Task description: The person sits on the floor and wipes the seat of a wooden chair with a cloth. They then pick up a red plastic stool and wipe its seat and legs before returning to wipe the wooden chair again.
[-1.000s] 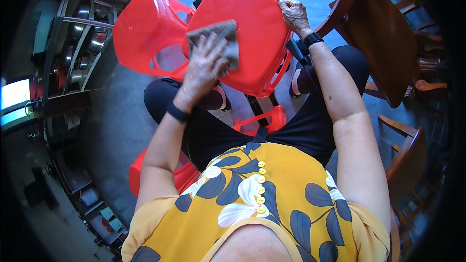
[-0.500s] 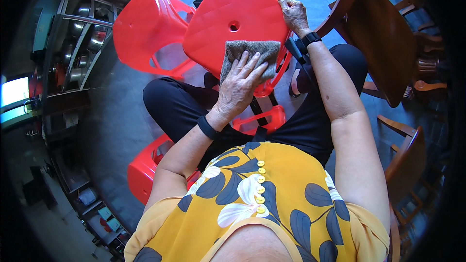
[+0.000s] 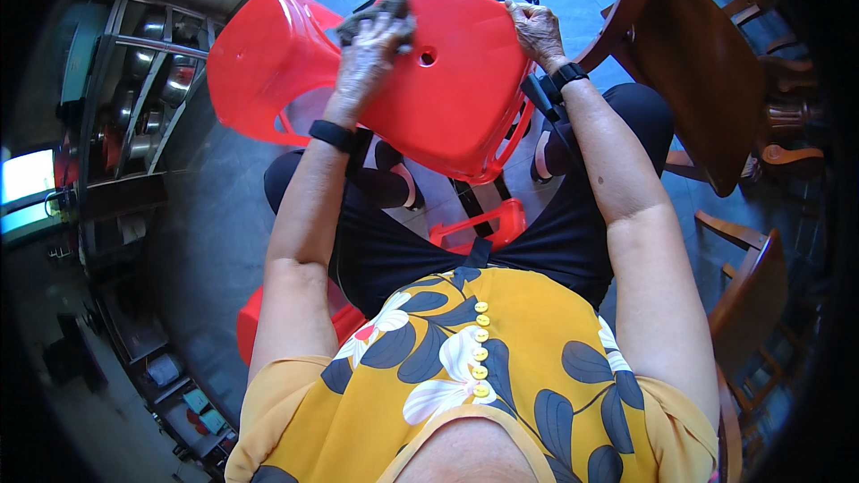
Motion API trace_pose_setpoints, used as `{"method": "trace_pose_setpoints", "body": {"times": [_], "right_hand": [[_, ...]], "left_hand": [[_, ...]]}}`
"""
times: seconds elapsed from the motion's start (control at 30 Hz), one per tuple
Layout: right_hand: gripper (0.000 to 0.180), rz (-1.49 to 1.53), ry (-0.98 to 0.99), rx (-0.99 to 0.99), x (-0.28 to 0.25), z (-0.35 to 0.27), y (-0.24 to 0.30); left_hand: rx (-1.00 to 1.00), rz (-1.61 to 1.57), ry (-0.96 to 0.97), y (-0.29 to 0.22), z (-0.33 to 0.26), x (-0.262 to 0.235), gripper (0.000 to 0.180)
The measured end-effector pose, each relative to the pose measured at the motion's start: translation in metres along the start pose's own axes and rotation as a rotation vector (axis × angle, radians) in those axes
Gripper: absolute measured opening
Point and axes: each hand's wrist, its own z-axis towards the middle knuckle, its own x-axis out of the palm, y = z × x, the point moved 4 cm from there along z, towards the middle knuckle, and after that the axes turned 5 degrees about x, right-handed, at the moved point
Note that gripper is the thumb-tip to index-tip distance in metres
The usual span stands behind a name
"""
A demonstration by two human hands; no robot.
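Note:
A red plastic stool (image 3: 456,94), with a small round hole in its seat, stands between my knees. My left hand (image 3: 367,63) presses a bunched grey-brown cloth (image 3: 392,11) against the far left edge of the seat; the hand is slightly blurred. At the far right corner, my right hand (image 3: 539,34) is closed on the stool's rim, its fingertips partly hidden. Just left of this stool, and close to it, is a second red stool (image 3: 259,63).
Another red stool (image 3: 255,322) is partly hidden behind my left arm, and a red plastic piece (image 3: 483,225) shows between my thighs. Wooden chairs (image 3: 707,80) crowd the right side. A metal rack (image 3: 143,45) with pots stands at the left.
My left hand has slid the cloth from the near edge of the seat to the far left edge, and the cloth is now bunched. My right hand stays on the rim.

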Motion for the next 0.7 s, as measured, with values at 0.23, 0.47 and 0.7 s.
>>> {"method": "trace_pose_setpoints", "body": {"times": [0.23,0.47,0.7], "right_hand": [[0.043,0.083,-0.056,-0.012,0.000,-0.001,0.004],[0.044,0.076,0.028,0.047,0.000,-0.003,0.005],[0.045,0.060,0.018,0.059,0.000,-0.003,0.004]], "left_hand": [[0.257,-0.054,0.074,-0.160,-0.051,0.024,0.050],[0.119,0.027,0.068,-0.071,-0.061,-0.007,0.048],[-0.008,0.094,0.008,0.034,0.036,0.000,0.041]]}}
